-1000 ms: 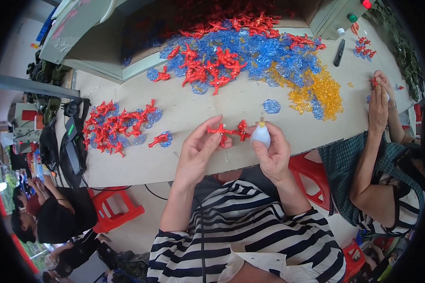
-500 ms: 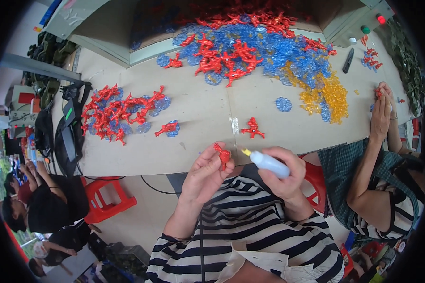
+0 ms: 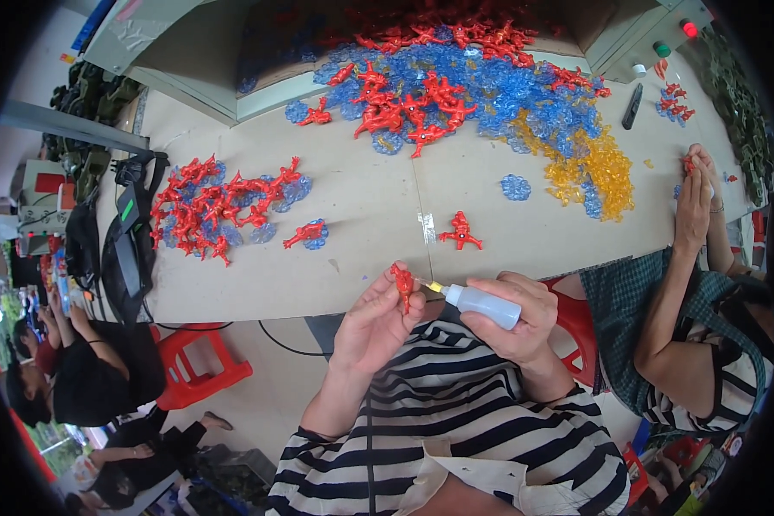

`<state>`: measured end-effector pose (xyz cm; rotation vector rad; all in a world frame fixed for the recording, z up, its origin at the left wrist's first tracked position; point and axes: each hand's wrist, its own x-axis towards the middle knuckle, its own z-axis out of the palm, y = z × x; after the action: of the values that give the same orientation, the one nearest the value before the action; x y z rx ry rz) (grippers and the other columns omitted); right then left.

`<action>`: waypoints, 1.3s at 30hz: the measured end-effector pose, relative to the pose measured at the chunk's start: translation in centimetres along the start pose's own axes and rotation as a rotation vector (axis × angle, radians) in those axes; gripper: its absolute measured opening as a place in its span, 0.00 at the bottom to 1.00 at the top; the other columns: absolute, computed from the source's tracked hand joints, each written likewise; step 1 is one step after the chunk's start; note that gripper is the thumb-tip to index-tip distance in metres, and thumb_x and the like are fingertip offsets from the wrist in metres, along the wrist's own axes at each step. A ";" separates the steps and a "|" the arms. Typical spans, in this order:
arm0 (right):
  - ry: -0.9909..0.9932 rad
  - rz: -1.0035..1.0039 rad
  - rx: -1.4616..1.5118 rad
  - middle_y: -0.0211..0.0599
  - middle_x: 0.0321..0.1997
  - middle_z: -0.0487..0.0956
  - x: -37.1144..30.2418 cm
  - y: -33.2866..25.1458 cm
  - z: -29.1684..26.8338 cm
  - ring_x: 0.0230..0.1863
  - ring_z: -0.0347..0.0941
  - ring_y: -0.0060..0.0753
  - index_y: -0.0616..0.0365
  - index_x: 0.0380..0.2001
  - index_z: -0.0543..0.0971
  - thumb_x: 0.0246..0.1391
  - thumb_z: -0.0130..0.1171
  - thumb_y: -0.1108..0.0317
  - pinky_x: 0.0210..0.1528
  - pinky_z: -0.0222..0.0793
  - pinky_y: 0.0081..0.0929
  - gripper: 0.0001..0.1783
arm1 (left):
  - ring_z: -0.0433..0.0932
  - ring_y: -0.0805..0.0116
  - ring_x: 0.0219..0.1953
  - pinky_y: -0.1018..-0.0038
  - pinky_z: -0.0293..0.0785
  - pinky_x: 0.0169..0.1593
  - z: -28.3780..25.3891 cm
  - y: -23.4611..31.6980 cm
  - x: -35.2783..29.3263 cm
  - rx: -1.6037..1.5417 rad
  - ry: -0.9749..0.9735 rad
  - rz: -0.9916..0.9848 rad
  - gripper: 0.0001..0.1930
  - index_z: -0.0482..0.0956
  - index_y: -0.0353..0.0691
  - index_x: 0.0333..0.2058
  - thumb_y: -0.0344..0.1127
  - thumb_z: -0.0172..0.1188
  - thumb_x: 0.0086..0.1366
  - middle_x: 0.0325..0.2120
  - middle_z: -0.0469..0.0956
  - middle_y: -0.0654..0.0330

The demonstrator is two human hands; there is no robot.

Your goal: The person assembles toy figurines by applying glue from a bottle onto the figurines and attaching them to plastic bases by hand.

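Observation:
Between the fingertips of my left hand (image 3: 374,318) is a small red toy figure (image 3: 403,288), held upright over the table's near edge. My right hand (image 3: 520,320) is wrapped round a pale squeeze bottle (image 3: 488,307) with a yellow tip (image 3: 436,287) and a thin nozzle. The nozzle points left and its end is at the figure's right side; whether it touches, I cannot tell. Just beyond my hands lies another red figure (image 3: 461,232) on the tabletop. A single blue clear flower-shaped piece (image 3: 516,187) lies farther off to the right.
Red figures on blue pieces form a group (image 3: 219,206) at the left. A large heap of blue pieces (image 3: 456,86), red figures and yellow pieces (image 3: 593,176) spreads from the open cabinet. A black knife-like tool (image 3: 633,107) lies at the right, near a co-worker's hands (image 3: 697,185).
The bottle has moved left and turned flatter, bringing its nozzle to the red figure. My left hand has turned the figure slightly.

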<state>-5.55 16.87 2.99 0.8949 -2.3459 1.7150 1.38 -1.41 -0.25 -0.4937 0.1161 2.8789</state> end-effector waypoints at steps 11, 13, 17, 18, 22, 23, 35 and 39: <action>0.005 0.045 0.011 0.36 0.16 0.73 0.0 -0.5 -0.8 0.16 0.69 0.28 0.65 0.30 0.79 0.30 0.67 0.70 0.19 0.62 0.19 0.17 | 0.70 0.67 0.38 0.76 0.68 0.46 -0.7 -0.1 0.0 0.050 -0.023 0.011 0.17 0.65 0.35 0.51 0.25 0.49 0.62 0.40 0.71 0.53; -0.017 0.050 0.018 0.37 0.16 0.74 0.0 -0.6 -0.9 0.16 0.69 0.29 0.65 0.29 0.79 0.31 0.66 0.69 0.20 0.63 0.19 0.17 | 0.70 0.68 0.38 0.77 0.68 0.45 -0.9 -0.2 0.1 0.056 -0.029 0.007 0.18 0.65 0.35 0.51 0.25 0.49 0.62 0.40 0.71 0.53; -0.010 0.036 0.039 0.36 0.16 0.74 0.1 -0.6 -0.7 0.16 0.69 0.28 0.65 0.29 0.79 0.31 0.66 0.70 0.19 0.63 0.19 0.17 | 0.69 0.70 0.36 0.77 0.67 0.44 -1.0 -0.3 0.1 0.086 -0.023 0.011 0.17 0.66 0.36 0.51 0.26 0.50 0.62 0.40 0.71 0.55; -0.014 0.039 0.052 0.37 0.17 0.74 0.1 -0.5 -0.7 0.16 0.69 0.28 0.65 0.29 0.79 0.31 0.66 0.70 0.19 0.63 0.19 0.17 | 0.69 0.70 0.36 0.77 0.67 0.44 -0.9 -0.3 0.1 0.086 -0.023 0.011 0.17 0.66 0.36 0.51 0.26 0.50 0.62 0.40 0.71 0.55; -0.031 0.045 0.082 0.37 0.17 0.75 0.0 -0.2 -0.5 0.15 0.69 0.28 0.66 0.30 0.79 0.32 0.65 0.69 0.19 0.63 0.19 0.17 | 0.69 0.71 0.36 0.78 0.67 0.43 -1.0 -0.3 0.2 0.124 -0.039 0.011 0.17 0.67 0.37 0.51 0.27 0.50 0.62 0.40 0.71 0.55; -0.031 0.044 0.082 0.37 0.17 0.75 0.0 -0.3 -0.6 0.15 0.69 0.28 0.66 0.30 0.79 0.32 0.65 0.69 0.19 0.63 0.19 0.17 | 0.69 0.72 0.36 0.78 0.67 0.43 -1.0 -0.3 0.2 0.136 -0.045 0.009 0.17 0.67 0.37 0.51 0.27 0.50 0.62 0.40 0.71 0.55; -0.043 0.075 0.029 0.38 0.18 0.76 -0.1 -0.3 -1.0 0.16 0.70 0.30 0.65 0.29 0.80 0.33 0.66 0.67 0.20 0.64 0.20 0.17 | 0.66 0.72 0.33 0.78 0.63 0.39 -0.7 -0.4 0.4 0.107 -0.082 -0.022 0.17 0.67 0.38 0.50 0.28 0.51 0.62 0.39 0.70 0.57; -0.036 0.103 0.073 0.38 0.20 0.76 0.0 -0.2 -1.6 0.18 0.71 0.27 0.65 0.31 0.79 0.33 0.67 0.70 0.21 0.64 0.19 0.17 | 0.67 0.71 0.34 0.78 0.64 0.40 -0.7 -0.2 0.3 0.098 -0.098 -0.026 0.16 0.67 0.38 0.50 0.29 0.51 0.62 0.40 0.70 0.57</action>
<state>-5.87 18.30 3.72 0.8358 -2.4061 1.8500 1.36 -1.24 -1.03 -0.3329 0.2313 2.8495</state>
